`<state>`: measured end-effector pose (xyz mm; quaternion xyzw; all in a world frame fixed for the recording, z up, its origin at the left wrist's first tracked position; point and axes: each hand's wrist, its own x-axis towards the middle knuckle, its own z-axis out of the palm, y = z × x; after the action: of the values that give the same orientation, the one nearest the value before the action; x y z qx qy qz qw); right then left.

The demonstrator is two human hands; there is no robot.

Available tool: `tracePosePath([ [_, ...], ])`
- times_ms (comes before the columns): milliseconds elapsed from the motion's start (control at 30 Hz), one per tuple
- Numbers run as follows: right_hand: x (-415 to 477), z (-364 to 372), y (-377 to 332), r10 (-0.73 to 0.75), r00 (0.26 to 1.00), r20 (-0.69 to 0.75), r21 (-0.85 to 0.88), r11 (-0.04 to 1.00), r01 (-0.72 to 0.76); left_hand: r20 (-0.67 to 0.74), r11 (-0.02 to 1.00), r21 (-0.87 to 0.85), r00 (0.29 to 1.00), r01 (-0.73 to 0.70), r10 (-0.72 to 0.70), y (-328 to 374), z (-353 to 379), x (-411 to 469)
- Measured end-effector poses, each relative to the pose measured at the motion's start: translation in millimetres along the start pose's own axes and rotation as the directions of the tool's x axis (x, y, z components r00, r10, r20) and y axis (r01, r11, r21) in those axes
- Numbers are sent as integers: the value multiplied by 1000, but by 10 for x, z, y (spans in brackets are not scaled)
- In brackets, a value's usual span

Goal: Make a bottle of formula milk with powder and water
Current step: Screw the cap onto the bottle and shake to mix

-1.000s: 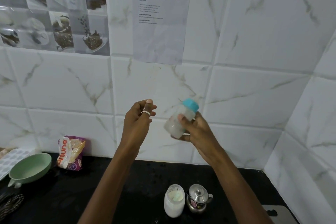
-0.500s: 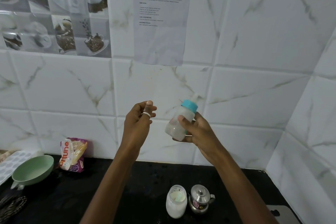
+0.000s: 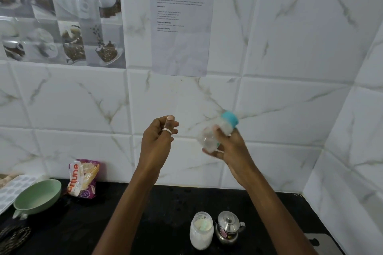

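Bottle (image 3: 206, 139) tipped further right: blurred, milky, teal-capped.

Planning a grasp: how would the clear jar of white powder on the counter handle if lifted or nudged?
The clear jar of white powder looks glossy, so probably slippery. It seems nearly full, likely hefty for its size. Taller than wide, it may tip toward the small steel kettle beside it if pushed.

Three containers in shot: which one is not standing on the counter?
The baby bottle with the teal collar, gripped in the right hand; the white powder jar and steel kettle stand on the black counter.
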<state>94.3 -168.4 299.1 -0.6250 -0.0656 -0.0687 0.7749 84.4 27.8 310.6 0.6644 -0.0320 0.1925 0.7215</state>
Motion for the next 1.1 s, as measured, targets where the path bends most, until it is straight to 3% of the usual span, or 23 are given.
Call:
tracePosePath([
  [67,-17,-23,25,31,996,85,-107,994,-22,-10,1000,-13,1000,5,-5,6,-5,11],
  [167,19,-80,-28,-27,997,-78,179,983,41,-1,1000,-13,1000,7,-7,9,-1,-1],
  [200,32,-87,-34,-35,994,-103,198,979,55,2,1000,-10,1000,5,-5,7,-1,-1],
  [333,-78,-23,39,63,991,122,-152,987,-44,-13,1000,-19,1000,-1,1,25,1,14],
  [367,-73,-26,51,44,993,111,-137,990,-28,-13,1000,-20,1000,0,-1,31,9,15],
  [467,-10,-11,3,-28,993,-114,162,986,47,-1,1000,-17,1000,-1,1,24,26,-3],
  [500,6,0,-2,-36,991,-130,138,989,54,-2,1000,-16,1000,-1,1,18,18,-4],
  [567,-22,30,23,-9,1000,-9,-80,997,9,-13,1000,-19,1000,0,0,10,8,5],
  [633,-38,29,30,6,998,64,-163,987,5,-20,1000,-25,1000,6,-7,2,8,11],
  [733,8,3,-55,-47,992,-121,137,989,63,-7,1000,-14,1000,9,-9,-7,11,-8],
  [800,-10,32,-85,-44,993,-106,98,994,54,-8,1000,-10,1000,9,-9,-14,-4,-2],
  [900,-63,51,-24,34,994,104,-138,990,-19,-26,1000,-16,1000,7,-7,-7,-11,30],
  [1033,8,-13,-26,-14,996,-89,180,983,29,-9,1000,-14,1000,5,-5,-12,4,21],
  [1100,-32,26,6,25,1000,-9,45,999,-25,-16,1000,-15,1000,4,-5,-20,-11,29],
])
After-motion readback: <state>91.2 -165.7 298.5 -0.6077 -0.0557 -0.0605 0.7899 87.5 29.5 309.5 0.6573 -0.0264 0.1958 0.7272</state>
